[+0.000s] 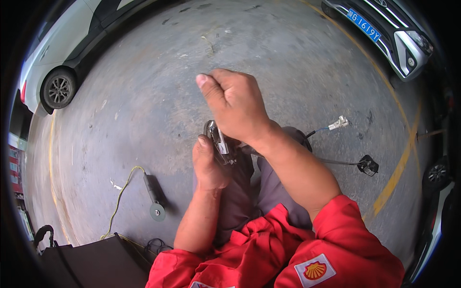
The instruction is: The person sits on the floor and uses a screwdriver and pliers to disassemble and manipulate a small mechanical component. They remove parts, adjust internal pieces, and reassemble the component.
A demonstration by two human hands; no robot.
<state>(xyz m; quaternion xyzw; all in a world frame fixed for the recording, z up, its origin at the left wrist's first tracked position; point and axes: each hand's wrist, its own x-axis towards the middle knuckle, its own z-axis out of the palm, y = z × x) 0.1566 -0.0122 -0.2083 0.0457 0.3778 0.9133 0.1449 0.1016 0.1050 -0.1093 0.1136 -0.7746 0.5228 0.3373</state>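
My left hand (207, 163) grips a small dark part with a shiny metal piece (218, 141), holding it above my knees. My right hand (235, 103) is closed in a fist just above and over that part, hiding most of it; whether it pinches anything I cannot tell. Both forearms come out of red sleeves (331, 240). A wire with a white connector (340, 123) and another with a black connector (368, 164) trail out to the right from behind my right wrist.
An angle grinder (154, 194) with a yellow cord lies on the concrete floor at the left. A dark box (96, 261) stands at lower left. A white car (62, 53) is parked upper left, a silver car (394, 29) upper right. Yellow floor lines (398, 168) run on the right.
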